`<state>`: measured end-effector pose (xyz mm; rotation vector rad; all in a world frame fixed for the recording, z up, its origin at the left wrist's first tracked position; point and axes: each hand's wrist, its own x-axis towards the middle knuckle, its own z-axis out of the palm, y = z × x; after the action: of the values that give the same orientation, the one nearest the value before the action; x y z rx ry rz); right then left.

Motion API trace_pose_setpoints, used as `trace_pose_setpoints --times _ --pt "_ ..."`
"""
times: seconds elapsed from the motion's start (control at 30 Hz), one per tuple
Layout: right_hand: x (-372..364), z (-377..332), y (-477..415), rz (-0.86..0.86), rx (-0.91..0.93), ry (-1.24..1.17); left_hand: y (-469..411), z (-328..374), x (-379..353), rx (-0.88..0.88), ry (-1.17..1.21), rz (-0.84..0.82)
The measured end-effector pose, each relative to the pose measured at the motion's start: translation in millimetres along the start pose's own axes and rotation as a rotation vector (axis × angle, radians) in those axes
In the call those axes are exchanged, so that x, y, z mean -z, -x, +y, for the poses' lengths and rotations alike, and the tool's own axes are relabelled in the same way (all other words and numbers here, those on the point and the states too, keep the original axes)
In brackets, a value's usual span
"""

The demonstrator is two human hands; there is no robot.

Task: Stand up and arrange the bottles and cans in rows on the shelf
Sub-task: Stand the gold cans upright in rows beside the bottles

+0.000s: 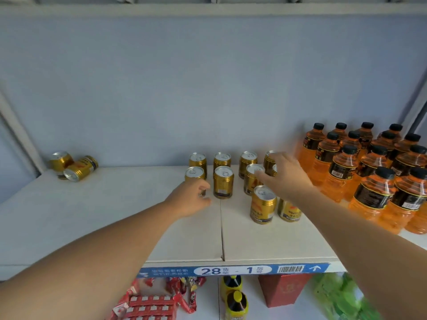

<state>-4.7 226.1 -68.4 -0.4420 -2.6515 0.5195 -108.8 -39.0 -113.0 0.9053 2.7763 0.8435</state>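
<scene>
Several gold cans [223, 182] stand in rows on the white shelf [115, 215], with two more in front [263, 205]. Fallen gold cans [79, 168] lie in a heap at the far left back. My left hand [188, 198] curls around the lower part of the leftmost second-row can [194, 173]. My right hand [285, 176] reaches over the right end of the rows, thumb and fingers around a can [274, 168] that it mostly hides; the thumb touches the top of the neighbouring can [253, 170]. Several orange bottles [369, 181] with black caps stand in rows at the right.
A grey-blue back panel closes the shelf behind. A seam [221, 227] splits the shelf board. A blue label strip [231, 270] marks the front edge. Below it lie red packets [150, 303], yellow bottles [234, 296], a red box [284, 289] and green bags [342, 296].
</scene>
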Motion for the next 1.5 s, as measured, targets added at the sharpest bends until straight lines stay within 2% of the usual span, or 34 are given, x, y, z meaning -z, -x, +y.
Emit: trace_pose_setpoints --times 0.13,0.4,0.67,0.8,0.93,1.1,1.27,1.37,1.5 --pt "-12.1 -60.0 -29.2 -0.178 0.150 0.136 12.5 -55.4 51.7 0.072 -0.047 0.119" --pt "-110.6 -206.1 -63.5 -0.271 0.303 0.073 50.9 -211.2 147.0 0.290 -0.101 0.224" --pt "-229.9 -357.7 -86.8 -0.410 0.522 0.120 63.9 -367.6 229.7 0.535 0.009 0.451" --pt "-281.5 -417.1 -91.0 -0.452 0.570 0.109 45.1 -421.0 244.3 0.580 0.135 0.501" --pt "-322.2 -457.0 -95.9 -0.471 0.615 0.125 15.4 -448.7 251.8 0.576 0.221 0.490" --pt "-344.3 -481.0 -118.1 -0.404 0.656 0.211 -10.2 -457.4 253.7 0.513 0.350 0.426" --pt "-355.3 -490.8 -130.5 -0.290 0.756 0.427 -17.1 -449.8 244.2 0.410 0.361 0.508" --pt "-359.0 -487.4 -129.4 -0.287 0.795 0.394 -19.9 -451.7 244.8 0.416 0.272 0.488" --pt "-355.5 -475.1 -121.7 -0.268 0.714 0.303 -17.6 -451.8 243.1 0.420 0.382 0.470"
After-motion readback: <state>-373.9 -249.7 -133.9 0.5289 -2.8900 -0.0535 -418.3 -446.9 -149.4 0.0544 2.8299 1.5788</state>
